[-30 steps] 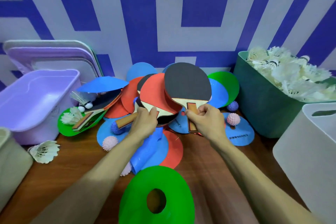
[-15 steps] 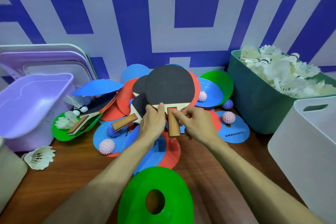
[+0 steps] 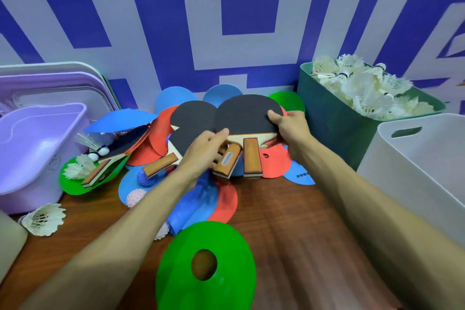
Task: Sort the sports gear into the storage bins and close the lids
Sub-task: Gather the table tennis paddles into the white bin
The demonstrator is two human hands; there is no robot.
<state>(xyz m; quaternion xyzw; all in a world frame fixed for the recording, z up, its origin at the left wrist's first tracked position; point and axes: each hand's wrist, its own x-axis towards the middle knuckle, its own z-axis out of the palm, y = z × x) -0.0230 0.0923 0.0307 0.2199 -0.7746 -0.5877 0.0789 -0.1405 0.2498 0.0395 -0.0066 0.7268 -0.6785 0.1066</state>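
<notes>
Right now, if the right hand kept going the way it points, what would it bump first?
The black paddle: the right hand grips its edge, pointing left across it. Past that, probably the second black paddle beside it, though depth is unclear.

Blk paddles, grn bin, lilac bin, wht bin, red/blue/grn discs, blue-wht geometric wall

On my feed the left forearm and right forearm are bare; left hand and right hand bare too.
</notes>
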